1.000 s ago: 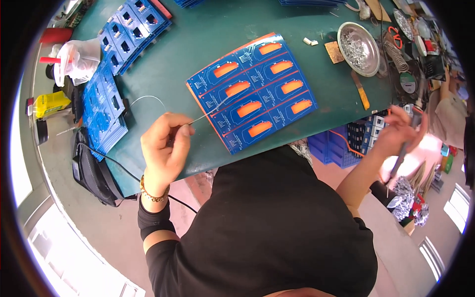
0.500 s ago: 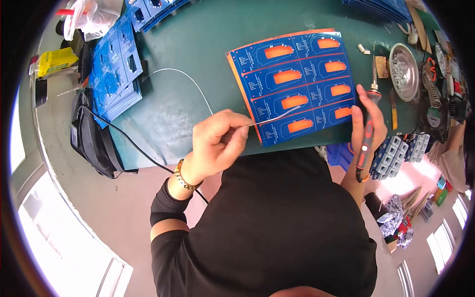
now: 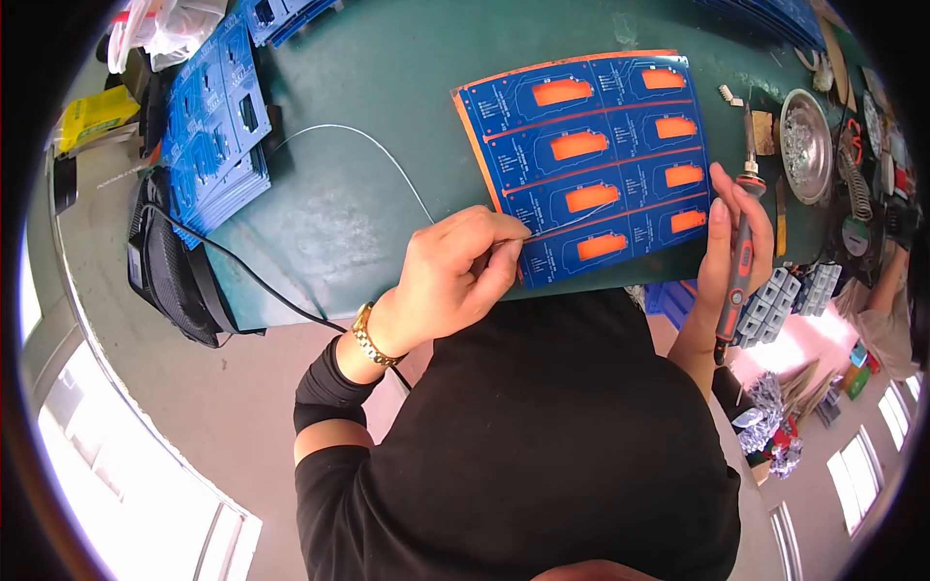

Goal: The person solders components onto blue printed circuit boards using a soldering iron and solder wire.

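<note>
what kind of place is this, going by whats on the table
Most likely an electronics assembly workshop: a soldering iron with a red-and-grey handle, a blue circuit board panel with orange patches on the green tabletop, and a stack of blue boards at the left.

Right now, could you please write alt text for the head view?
The left hand holds a wire over a blue panel with orange patches; the right hand holds a grey-and-red soldering iron beside it. Blue boards lie stacked at left, a metal dish at right, on a green table.
</note>
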`<state>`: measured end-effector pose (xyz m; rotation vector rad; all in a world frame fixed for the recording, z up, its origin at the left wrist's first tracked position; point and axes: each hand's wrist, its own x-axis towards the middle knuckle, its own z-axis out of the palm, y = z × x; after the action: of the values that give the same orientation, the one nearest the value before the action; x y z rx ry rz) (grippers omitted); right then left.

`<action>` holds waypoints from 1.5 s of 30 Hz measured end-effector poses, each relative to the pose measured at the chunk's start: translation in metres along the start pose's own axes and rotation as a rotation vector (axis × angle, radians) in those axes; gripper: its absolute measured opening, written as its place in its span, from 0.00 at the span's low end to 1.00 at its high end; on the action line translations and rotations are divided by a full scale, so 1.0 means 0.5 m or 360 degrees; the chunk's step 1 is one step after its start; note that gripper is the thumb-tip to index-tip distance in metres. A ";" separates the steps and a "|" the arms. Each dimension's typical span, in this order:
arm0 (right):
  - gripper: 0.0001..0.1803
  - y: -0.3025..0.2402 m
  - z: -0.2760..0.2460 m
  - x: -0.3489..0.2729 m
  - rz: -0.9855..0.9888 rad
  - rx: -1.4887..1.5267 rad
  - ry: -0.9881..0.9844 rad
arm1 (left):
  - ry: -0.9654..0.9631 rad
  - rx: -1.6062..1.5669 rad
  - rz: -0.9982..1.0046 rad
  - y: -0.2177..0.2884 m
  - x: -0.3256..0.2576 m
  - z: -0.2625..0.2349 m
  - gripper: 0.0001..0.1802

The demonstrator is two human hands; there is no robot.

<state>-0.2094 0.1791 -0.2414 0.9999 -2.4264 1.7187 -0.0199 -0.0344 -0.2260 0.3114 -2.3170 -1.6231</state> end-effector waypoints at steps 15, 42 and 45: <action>0.14 0.008 0.026 -0.005 -0.0008 0.0094 0.0186 | 0.0012 0.0110 -0.0097 0.003 0.006 0.004 0.07; 0.16 0.012 0.022 -0.006 -0.0159 -0.0196 0.0053 | 0.0017 0.0197 -0.0051 0.001 0.001 0.000 0.06; 0.15 0.005 0.018 -0.001 -0.0362 -0.0311 0.0085 | -0.0028 0.0309 0.0034 -0.001 0.000 -0.007 0.08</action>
<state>-0.2068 0.1720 -0.2472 1.1361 -2.2899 1.3895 -0.0187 -0.0376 -0.2256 0.3137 -2.4877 -1.3982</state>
